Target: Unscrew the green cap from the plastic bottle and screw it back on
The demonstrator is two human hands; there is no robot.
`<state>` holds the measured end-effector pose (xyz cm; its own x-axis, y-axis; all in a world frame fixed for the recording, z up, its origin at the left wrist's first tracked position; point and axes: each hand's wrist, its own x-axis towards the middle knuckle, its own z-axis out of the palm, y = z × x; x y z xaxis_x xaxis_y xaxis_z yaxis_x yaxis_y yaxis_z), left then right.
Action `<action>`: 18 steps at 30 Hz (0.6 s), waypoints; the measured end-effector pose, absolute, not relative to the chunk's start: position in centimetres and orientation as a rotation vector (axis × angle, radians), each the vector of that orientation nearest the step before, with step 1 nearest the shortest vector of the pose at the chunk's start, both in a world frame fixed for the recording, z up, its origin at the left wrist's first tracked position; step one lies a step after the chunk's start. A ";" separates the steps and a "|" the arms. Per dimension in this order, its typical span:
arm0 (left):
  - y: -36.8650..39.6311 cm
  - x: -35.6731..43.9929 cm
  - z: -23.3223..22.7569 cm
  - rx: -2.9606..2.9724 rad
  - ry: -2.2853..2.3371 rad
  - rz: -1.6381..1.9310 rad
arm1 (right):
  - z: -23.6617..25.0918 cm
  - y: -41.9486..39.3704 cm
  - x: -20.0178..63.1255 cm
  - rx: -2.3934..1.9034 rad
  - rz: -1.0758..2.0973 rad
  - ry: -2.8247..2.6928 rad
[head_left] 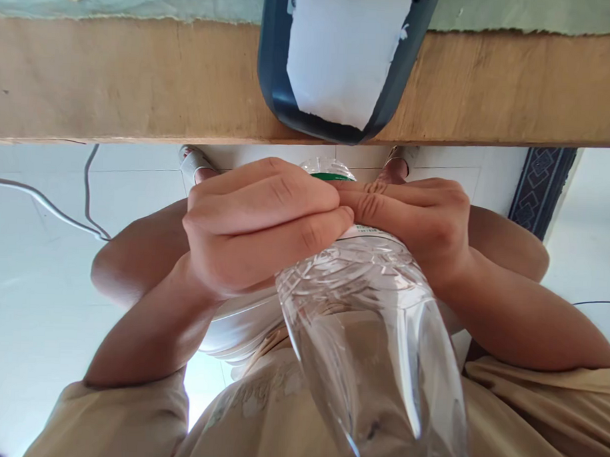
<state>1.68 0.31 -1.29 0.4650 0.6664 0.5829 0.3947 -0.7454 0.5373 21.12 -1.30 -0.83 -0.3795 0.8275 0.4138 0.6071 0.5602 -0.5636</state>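
A large clear plastic bottle (375,351) is in front of my body, its neck and cap end out of clear view. One end points down toward my chest, the other toward the table. My left hand (265,227) is closed on its label area from the left. From the right, my right hand (415,222) is closed on the same area, and the fingertips of both hands meet over it. Parts of a white and green label (372,232) show around the fingers. The fingers hide most of the label, so I cannot tell whether they grip its edge.
Ahead runs a wooden table edge (114,82) with a pale green cloth (167,0) behind it. A dark device with white paper (346,56) on it lies at the edge. A white cable (46,203) is on the floor at left, a dark patterned strip (541,190) at right.
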 end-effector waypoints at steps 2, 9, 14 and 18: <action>0.2 1.6 -1.1 2.390 0.886 1.182 | -1.0 -1.3 21.2 -1.126 0.405 -2.105; 0.2 1.7 -1.3 2.381 0.883 1.178 | -1.0 -1.3 21.3 -1.107 0.393 -2.120; 0.3 1.7 -1.4 2.374 0.876 1.209 | -1.0 -1.2 21.1 -1.108 0.383 -2.109; 0.3 1.7 -1.7 2.393 0.855 1.225 | -0.8 -1.1 21.1 -1.111 0.390 -2.126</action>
